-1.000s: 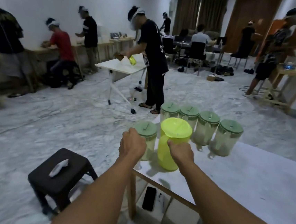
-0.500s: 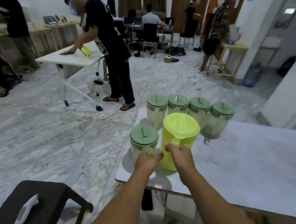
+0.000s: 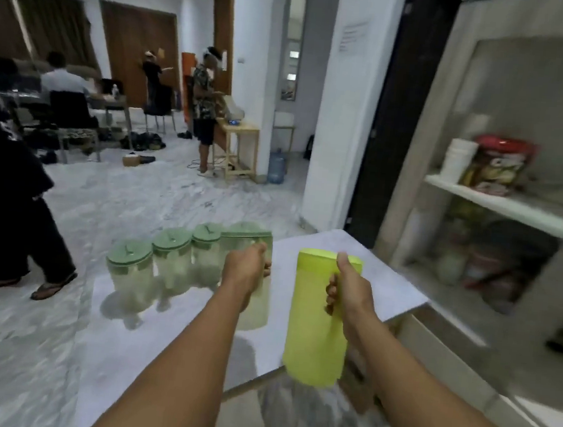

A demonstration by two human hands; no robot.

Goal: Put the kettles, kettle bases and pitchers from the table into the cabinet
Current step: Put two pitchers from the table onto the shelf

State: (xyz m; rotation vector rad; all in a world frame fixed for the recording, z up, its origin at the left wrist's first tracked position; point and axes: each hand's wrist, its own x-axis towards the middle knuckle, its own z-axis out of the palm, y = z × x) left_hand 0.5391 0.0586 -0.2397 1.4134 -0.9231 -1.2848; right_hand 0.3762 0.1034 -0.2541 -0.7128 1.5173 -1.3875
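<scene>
My right hand (image 3: 346,290) grips the handle of a bright yellow-green pitcher (image 3: 316,323), held upright in the air above the near right part of the white table (image 3: 390,285). My left hand (image 3: 245,270) is closed on the handle of a clear pitcher with a green lid (image 3: 256,245), also lifted off the table. Three more clear green-lidded pitchers (image 3: 165,260) stand in a row on the table to the left. The open cabinet (image 3: 500,207) with a white shelf is on the right, motion-blurred.
The cabinet's shelf holds a white tub (image 3: 457,159) and a red-lidded jar (image 3: 498,162); darker items sit below. A white pillar (image 3: 344,116) stands beyond the table. Several people work at tables to the left; one in black (image 3: 11,187) stands close.
Both pitchers have been lifted off the table and carried right. My view has swung right, so the cabinet has come into sight.
</scene>
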